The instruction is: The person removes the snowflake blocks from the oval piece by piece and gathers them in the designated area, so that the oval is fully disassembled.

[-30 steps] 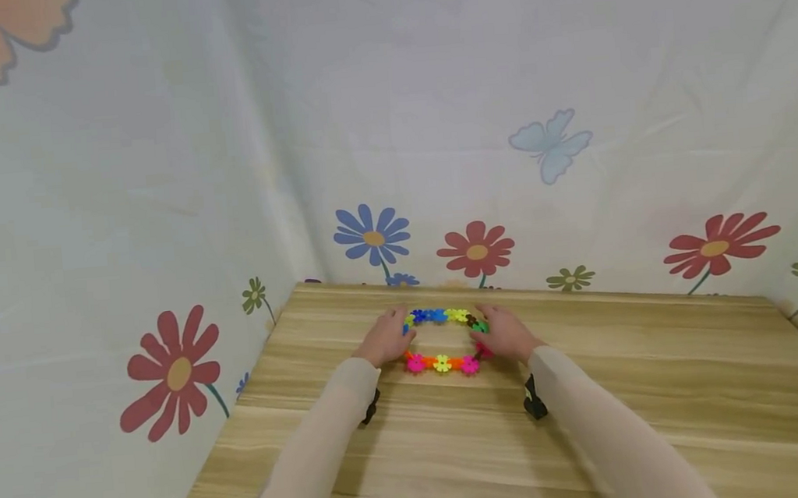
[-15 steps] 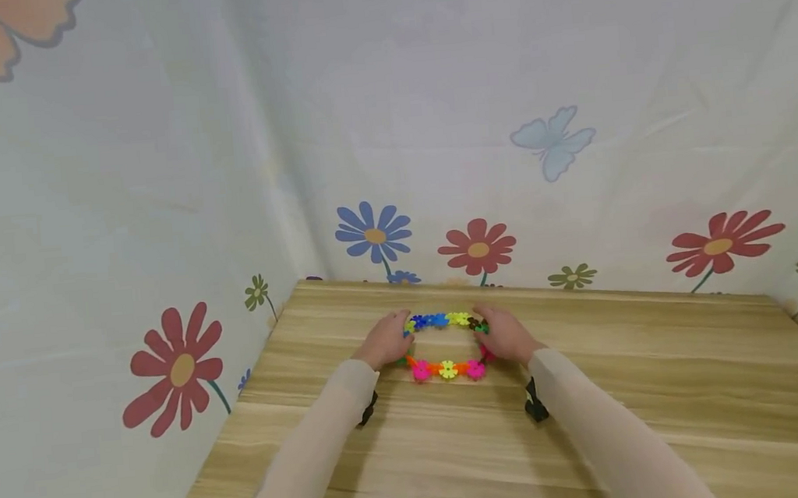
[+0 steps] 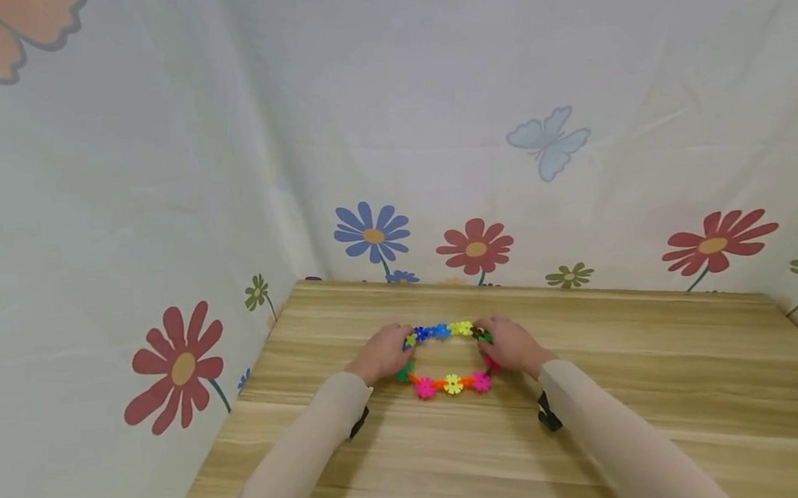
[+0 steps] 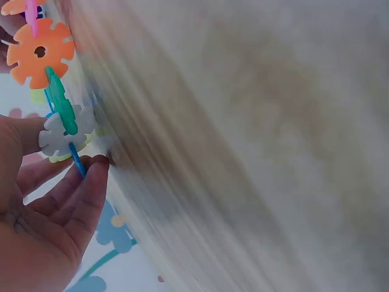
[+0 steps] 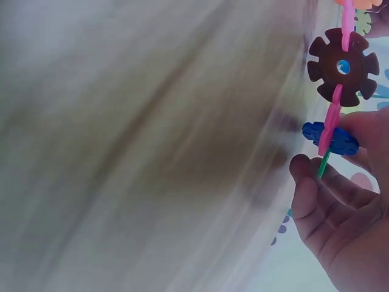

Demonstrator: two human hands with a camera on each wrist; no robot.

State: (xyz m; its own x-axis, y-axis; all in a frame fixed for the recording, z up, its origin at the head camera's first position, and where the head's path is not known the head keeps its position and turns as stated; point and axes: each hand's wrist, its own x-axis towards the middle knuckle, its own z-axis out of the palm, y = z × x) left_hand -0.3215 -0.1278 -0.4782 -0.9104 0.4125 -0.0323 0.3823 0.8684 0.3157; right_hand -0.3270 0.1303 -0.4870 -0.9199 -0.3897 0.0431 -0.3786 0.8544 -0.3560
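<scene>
Free tabletop (image 3: 660,353) rightward, backdrop (image 3: 402,108) behind

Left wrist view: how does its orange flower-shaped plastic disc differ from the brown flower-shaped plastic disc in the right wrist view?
The orange disc is bright, the brown disc dark. A green plastic disc joins the orange disc from below, a pink plastic disc the brown disc. The orange disc is near the left hand, the brown disc near the right hand. Both have notched rims and central holes.
</scene>
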